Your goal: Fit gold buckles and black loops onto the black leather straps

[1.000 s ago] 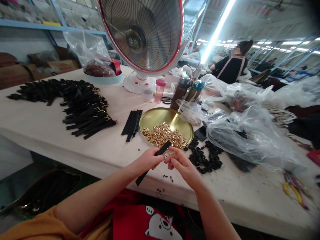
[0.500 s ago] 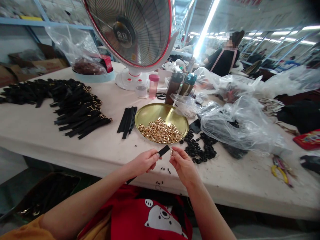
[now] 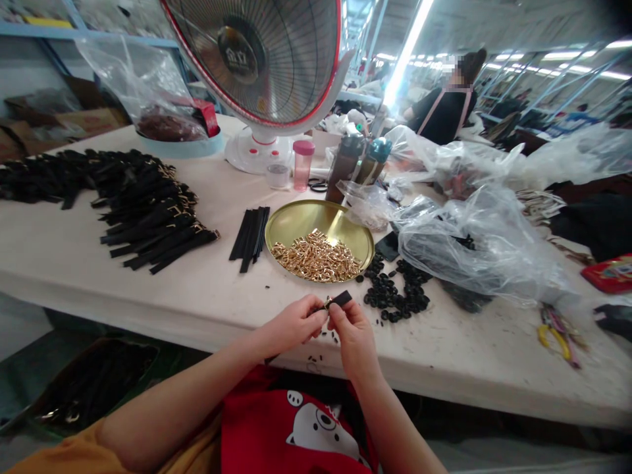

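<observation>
My left hand and my right hand have just closed in together. Left fingers clench the black strap, right fingers pinch the gold fitting, now pressed at the strap's end instead of apart. Both are held just above the table edge, near the brass tray.

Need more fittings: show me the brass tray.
In the head view, the brass tray sits ahead of the left hand and right hand, with black strips on its left and black buttons on its right.
</observation>
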### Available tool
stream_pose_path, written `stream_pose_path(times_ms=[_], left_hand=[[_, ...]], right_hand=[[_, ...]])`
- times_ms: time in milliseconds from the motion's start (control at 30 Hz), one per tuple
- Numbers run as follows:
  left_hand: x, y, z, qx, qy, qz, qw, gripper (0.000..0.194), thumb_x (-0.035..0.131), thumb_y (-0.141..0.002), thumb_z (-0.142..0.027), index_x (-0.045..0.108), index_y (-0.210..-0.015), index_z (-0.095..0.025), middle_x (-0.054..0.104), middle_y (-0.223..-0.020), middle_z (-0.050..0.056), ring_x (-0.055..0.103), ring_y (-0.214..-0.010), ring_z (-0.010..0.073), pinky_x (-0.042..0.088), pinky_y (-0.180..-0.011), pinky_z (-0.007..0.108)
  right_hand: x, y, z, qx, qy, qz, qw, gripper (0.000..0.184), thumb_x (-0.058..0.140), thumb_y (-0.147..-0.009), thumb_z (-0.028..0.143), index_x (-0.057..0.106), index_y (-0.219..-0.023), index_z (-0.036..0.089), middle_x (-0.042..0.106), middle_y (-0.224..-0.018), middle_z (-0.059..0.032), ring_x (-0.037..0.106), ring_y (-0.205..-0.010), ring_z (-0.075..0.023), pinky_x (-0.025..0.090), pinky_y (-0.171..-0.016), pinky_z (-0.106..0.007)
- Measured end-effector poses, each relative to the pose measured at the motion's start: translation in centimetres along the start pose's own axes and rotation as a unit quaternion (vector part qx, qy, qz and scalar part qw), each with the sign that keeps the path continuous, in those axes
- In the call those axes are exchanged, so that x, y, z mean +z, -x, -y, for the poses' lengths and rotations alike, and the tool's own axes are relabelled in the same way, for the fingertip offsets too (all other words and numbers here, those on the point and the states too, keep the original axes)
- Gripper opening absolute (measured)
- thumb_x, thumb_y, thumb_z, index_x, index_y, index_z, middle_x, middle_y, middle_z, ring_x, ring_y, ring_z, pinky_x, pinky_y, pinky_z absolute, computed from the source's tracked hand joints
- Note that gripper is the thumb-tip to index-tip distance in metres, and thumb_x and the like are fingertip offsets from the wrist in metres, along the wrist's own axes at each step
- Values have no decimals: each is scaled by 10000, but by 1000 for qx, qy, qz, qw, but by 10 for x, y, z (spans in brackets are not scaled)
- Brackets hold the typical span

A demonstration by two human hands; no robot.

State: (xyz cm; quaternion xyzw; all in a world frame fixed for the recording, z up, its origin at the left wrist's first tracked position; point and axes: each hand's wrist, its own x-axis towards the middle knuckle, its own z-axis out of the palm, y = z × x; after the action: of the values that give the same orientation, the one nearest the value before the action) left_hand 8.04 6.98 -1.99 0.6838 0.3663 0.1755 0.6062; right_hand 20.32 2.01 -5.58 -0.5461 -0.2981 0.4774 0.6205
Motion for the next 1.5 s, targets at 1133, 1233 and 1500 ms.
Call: stream_pose_path(times_ms=[1133,1233,1500], left_hand=[[-2,-13,13,-79,67,27,994,339,475,-755,-499,437,-675,-172,509,-517,-56,365,-395,64,275,-394,187],[-1,-14,8,-36,-3,13,999,252,448,-787,-401,491,-722,-161,549,-634,-38,421,-461,70,332,-452,197],[-6,-26,14,-82,41,33,995,265,478,-763,-404,447,-662,-161,528,-546,-42,403,-410,63,312,-409,186]], right_hand=[[-15,-6,4,-38,178,72,981,164,588,-720,328,525,-701,178,500,-591,42,426,-549,-96,337,-523,-225],[-19,-14,8,36,109,61,991,164,599,-697,322,525,-706,176,490,-577,55,423,-528,-83,344,-525,-220],[-21,-19,3,49,85,106,989,186,598,-706,358,533,-723,184,482,-569,61,423,-529,-83,350,-531,-216]])
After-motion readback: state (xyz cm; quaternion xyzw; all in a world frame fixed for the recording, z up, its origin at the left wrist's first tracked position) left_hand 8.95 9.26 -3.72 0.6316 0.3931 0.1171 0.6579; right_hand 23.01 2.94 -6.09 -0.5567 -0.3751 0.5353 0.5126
